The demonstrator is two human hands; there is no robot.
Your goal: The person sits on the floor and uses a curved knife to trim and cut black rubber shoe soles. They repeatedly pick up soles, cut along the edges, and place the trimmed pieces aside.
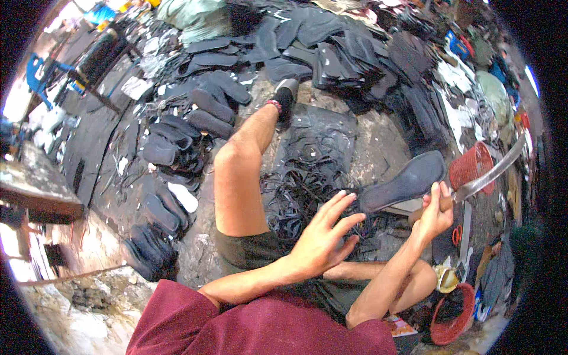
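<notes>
My right hand (433, 216) is closed around the wooden handle of a long curved knife (491, 174), whose blade points up and to the right. A black shoe sole (405, 182) lies aslant just beyond that hand, its broad end by my fingertips. Whether those fingers also pinch the sole's edge, I cannot tell. My left hand (325, 236) is open, fingers spread and holding nothing, close to the sole's narrower left end. Between my legs lies a tangled heap of thin black offcuts (299, 198).
A black sheet with cut-outs (322, 133) lies beyond the offcuts. Stacked soles (168, 142) line the left; large black piles (349, 56) lie ahead. A red woven basket (471, 165), red scissors (457, 235) and a red-rimmed container (436, 334) are at right. A wooden bench (41, 201) stands left.
</notes>
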